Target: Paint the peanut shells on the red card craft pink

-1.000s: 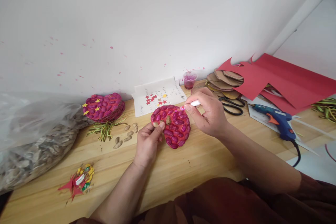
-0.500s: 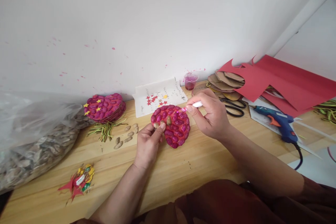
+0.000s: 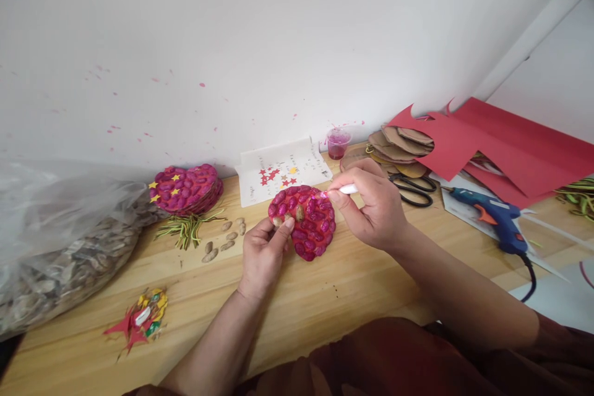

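Observation:
A red heart-shaped card covered in pink-painted peanut shells (image 3: 307, 220) lies on the wooden table (image 3: 325, 303). My left hand (image 3: 262, 255) pinches its left edge, where two shells are unpainted. My right hand (image 3: 374, 206) is closed round a thin white brush (image 3: 344, 189), whose pink tip touches the heart's upper right shells.
A stack of painted hearts with yellow stars (image 3: 185, 187) and loose peanuts (image 3: 223, 242) lie to the left, by a clear bag of shells (image 3: 55, 253). A paint cup (image 3: 337, 142), star sheet (image 3: 281, 171), scissors (image 3: 413, 189), blue glue gun (image 3: 492, 218) and red paper (image 3: 501, 145) lie behind and right.
The brush tip has shifted slightly over the heart's upper right shells. My left hand keeps the same hold on the edge.

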Demonstrator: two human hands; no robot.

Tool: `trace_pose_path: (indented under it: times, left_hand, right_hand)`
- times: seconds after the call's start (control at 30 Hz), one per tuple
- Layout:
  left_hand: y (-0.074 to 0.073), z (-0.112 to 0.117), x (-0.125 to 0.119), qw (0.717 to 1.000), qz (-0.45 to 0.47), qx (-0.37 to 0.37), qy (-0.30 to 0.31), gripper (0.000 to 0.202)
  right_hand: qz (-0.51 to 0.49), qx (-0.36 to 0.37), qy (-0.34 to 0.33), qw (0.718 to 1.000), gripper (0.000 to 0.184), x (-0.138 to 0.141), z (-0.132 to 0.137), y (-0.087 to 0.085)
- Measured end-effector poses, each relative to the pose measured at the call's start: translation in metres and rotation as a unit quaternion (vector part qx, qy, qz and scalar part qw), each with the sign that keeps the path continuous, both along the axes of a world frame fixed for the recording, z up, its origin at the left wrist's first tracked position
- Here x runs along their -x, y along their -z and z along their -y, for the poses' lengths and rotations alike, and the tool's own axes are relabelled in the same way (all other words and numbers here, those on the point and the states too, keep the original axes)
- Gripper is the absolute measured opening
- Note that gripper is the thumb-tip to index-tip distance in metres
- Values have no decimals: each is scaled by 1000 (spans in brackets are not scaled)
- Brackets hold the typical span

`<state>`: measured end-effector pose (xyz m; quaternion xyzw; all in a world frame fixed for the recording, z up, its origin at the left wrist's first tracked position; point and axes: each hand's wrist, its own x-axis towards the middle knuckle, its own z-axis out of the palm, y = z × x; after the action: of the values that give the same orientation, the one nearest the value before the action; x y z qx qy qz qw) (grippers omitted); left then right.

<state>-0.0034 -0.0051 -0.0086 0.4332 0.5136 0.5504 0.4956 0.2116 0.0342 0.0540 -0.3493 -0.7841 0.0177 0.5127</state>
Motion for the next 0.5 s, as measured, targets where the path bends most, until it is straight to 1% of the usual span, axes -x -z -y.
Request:
trace_pose_path:
  times: [0.13,0.37,0.5]
  left_hand:
    - [-3,1,-1,1000,-9,-5,-2,38]
    - [-7,1,-3,1000,-18,-11,-18,36]
    - [-8,2,-3,1000,-19,-11,-16,37]
  right_hand:
    - [-5,4,-8,1000,6,1,1,-1]
    - [-5,3,5,1000,7,-2,-1,0]
    - [-15,11,-9,1000,6,-2,0,0]
